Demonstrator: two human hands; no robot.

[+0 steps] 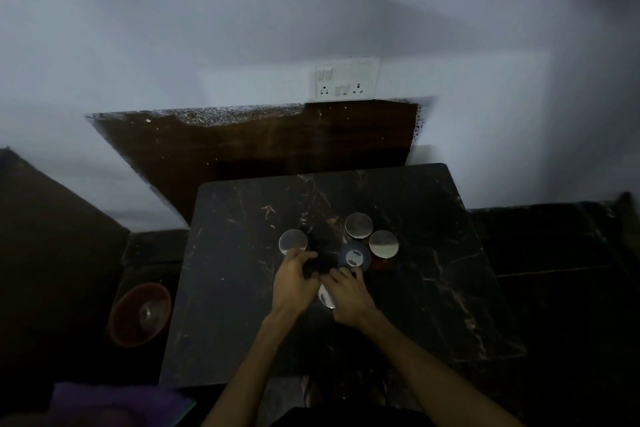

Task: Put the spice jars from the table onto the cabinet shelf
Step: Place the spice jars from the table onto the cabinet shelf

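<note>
Head view: both hands met over a dark-lidded jar (317, 267) near the table (242, 322) centre, left hand (294, 282) and right hand (348, 295) each curled round it (dim light; grip detail unclear). Best lifted upright, clear of the silver-lidded jars (358, 225) just beyond, toward the far edge.

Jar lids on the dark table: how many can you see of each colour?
Silver lids: 4, one at the left, two at the right, one partly hidden between the hands
Dark blue lid: 1
Total: 5, on the table
</note>
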